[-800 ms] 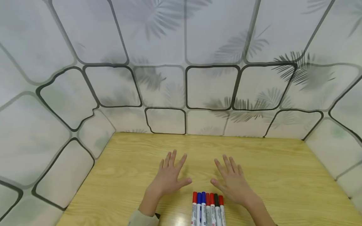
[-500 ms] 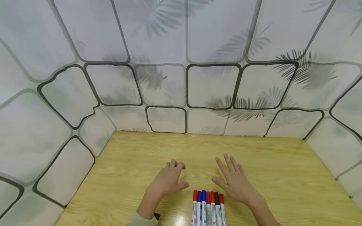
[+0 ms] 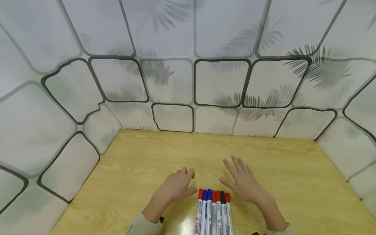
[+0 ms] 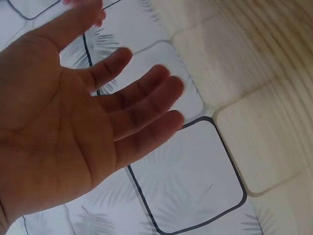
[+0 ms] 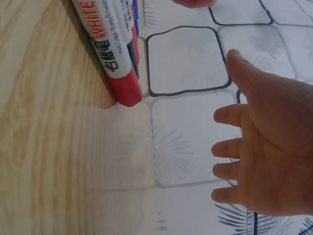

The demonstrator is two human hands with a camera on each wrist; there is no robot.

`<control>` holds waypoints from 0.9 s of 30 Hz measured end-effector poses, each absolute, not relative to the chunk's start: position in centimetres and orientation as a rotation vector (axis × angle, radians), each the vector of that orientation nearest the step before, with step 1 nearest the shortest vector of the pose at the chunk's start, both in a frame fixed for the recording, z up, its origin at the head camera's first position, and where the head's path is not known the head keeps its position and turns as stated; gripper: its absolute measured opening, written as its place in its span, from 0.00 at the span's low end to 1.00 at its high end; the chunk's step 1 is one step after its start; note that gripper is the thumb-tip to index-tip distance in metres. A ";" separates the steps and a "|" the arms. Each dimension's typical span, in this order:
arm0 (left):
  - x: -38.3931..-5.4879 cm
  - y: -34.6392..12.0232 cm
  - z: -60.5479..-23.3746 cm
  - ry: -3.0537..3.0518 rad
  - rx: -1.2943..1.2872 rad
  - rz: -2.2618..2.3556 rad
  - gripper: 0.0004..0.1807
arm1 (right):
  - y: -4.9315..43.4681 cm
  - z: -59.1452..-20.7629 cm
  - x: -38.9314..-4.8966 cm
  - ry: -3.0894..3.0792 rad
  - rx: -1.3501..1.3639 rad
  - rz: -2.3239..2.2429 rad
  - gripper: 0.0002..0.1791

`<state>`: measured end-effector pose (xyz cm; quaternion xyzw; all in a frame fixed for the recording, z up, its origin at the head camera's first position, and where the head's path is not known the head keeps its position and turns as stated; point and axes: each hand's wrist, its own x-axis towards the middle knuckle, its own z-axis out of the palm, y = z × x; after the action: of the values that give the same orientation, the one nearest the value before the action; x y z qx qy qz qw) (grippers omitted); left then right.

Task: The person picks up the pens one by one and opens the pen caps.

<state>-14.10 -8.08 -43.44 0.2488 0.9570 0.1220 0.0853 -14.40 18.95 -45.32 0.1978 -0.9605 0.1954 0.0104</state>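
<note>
Several whiteboard markers (image 3: 213,213) lie side by side on the table, caps pointing away from me: red, blue and black caps on white barrels. Their lower ends are cut off by the head view's bottom edge. To the left of the caps hovers my left hand (image 3: 175,186), its fingers loosely bent; the left wrist view shows its palm (image 4: 63,132) bare. My right hand (image 3: 246,184) is on the other side of the row, fingers spread and fairly straight, holding nothing. A red-capped marker (image 5: 110,44) appears close up in the right wrist view, apart from that hand.
A wood-grain table (image 3: 141,150) spreads under both hands. Pale walls (image 3: 173,81) with dark stone outlines and leaf prints enclose it at the back and both sides. Light sleeves (image 3: 145,225) cover the forearms. A bright glare patch (image 3: 187,225) sits left of the markers.
My left hand's fingers have gone from spread and straight to loosely bent. The right hand stays spread. The head view has tilted slightly downward, so the wall edge and markers appear higher.
</note>
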 end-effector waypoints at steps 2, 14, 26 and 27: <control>-13.7 -7.8 -43.4 2.806 0.701 0.322 0.25 | 19.0 -45.1 -14.3 -2.983 0.621 0.609 0.40; -11.8 -6.4 -44.4 2.732 0.586 0.101 0.32 | 19.0 -43.9 -13.7 -2.963 0.658 0.618 0.41; -10.9 -6.0 -44.8 2.716 0.562 0.120 0.34 | 19.1 -43.4 -13.7 -3.061 0.646 0.773 0.41; -10.9 -5.9 -44.8 2.714 0.555 0.117 0.34 | 19.2 -43.4 -13.7 -3.079 0.641 0.788 0.41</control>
<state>-10.87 -5.88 -44.85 0.1969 0.9623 0.0413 0.1832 -13.70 19.19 -43.36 0.1975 -0.9484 0.2428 -0.0505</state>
